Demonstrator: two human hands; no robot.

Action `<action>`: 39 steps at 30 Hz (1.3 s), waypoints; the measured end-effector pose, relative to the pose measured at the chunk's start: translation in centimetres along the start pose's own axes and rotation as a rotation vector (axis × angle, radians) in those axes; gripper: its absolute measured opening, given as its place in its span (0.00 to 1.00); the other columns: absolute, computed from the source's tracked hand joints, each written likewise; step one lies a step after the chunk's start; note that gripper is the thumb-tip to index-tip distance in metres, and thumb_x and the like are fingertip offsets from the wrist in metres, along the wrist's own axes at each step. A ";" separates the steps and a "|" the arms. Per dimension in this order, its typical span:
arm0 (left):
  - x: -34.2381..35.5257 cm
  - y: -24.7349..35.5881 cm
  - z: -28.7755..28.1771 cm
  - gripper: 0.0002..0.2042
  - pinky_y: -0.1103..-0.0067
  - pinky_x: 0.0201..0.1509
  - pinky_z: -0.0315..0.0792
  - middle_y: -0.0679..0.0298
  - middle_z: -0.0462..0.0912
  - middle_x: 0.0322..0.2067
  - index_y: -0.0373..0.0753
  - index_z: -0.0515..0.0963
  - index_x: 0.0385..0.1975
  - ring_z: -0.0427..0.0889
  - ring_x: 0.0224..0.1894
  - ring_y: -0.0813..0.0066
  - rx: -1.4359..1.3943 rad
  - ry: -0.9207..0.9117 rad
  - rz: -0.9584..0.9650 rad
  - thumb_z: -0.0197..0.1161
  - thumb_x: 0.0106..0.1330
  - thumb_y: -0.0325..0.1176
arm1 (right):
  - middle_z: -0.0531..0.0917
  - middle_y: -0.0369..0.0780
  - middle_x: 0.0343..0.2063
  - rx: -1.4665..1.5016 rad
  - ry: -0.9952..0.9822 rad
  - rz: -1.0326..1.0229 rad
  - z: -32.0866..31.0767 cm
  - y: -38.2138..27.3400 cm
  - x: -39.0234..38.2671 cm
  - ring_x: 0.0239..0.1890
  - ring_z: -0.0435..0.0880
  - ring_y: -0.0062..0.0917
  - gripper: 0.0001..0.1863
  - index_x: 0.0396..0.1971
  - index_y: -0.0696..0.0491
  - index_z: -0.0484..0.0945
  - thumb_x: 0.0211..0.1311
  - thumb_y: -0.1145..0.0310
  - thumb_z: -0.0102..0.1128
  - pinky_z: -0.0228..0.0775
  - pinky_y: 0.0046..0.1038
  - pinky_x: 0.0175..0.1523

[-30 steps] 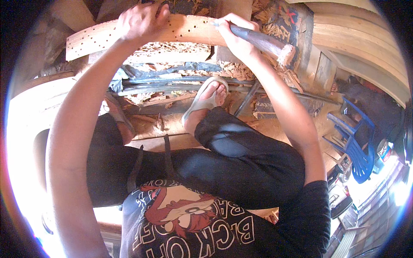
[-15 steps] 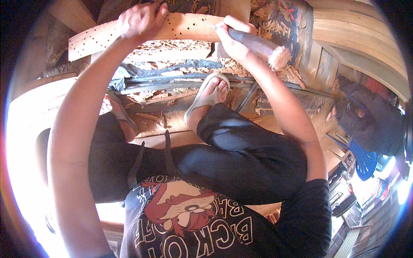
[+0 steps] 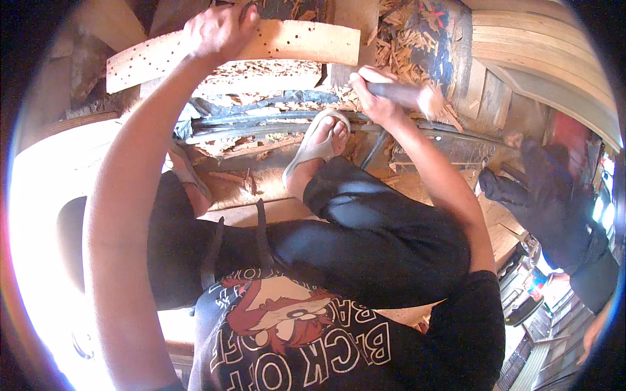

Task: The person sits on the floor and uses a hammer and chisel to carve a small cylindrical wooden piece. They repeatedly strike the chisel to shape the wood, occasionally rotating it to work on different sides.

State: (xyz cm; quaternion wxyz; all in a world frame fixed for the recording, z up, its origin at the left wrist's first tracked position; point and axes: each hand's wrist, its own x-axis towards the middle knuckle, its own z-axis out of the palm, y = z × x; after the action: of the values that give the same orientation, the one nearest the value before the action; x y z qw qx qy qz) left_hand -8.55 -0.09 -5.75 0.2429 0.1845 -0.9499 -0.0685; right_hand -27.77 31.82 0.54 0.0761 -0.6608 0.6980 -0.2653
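Note:
My left hand (image 3: 222, 32) is closed over the far edge of a curved, pale wooden board (image 3: 310, 43) dotted with small dark holes. To the right, apart from the board's end, my right hand (image 3: 376, 96) is wrapped round a thick dark wooden handle (image 3: 407, 95) with a pale, frayed butt. The butt points right and is smeared by motion. Whatever tool end it has is hidden by my fingers or too blurred to make out.
Wood chips (image 3: 407, 49) lie heaped beyond my right hand. My sandalled foot (image 3: 319, 144) is near dark plastic sheeting (image 3: 274, 101). At the right, another person in dark clothes (image 3: 554, 195) bends near stacked planks (image 3: 535, 39).
My right hand has drawn the handle away from the board, down and to the right, baring the board's right end. My left hand barely moves. The other person has shifted position.

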 end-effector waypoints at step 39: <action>1.4 2.8 -1.7 0.22 0.54 0.46 0.82 0.52 0.89 0.31 0.45 0.87 0.34 0.89 0.36 0.46 0.090 -0.190 -0.201 0.56 0.72 0.58 | 0.80 0.33 0.24 0.230 0.243 0.397 1.3 -1.3 1.9 0.25 0.77 0.13 0.11 0.28 0.54 0.77 0.74 0.71 0.56 0.70 0.23 0.31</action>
State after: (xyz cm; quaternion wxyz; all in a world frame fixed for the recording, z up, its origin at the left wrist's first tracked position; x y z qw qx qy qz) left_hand -9.77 1.87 -3.07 0.1354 0.2823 -0.9473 -0.0669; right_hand -26.19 29.63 0.50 0.1169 -0.4613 0.7833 -0.4000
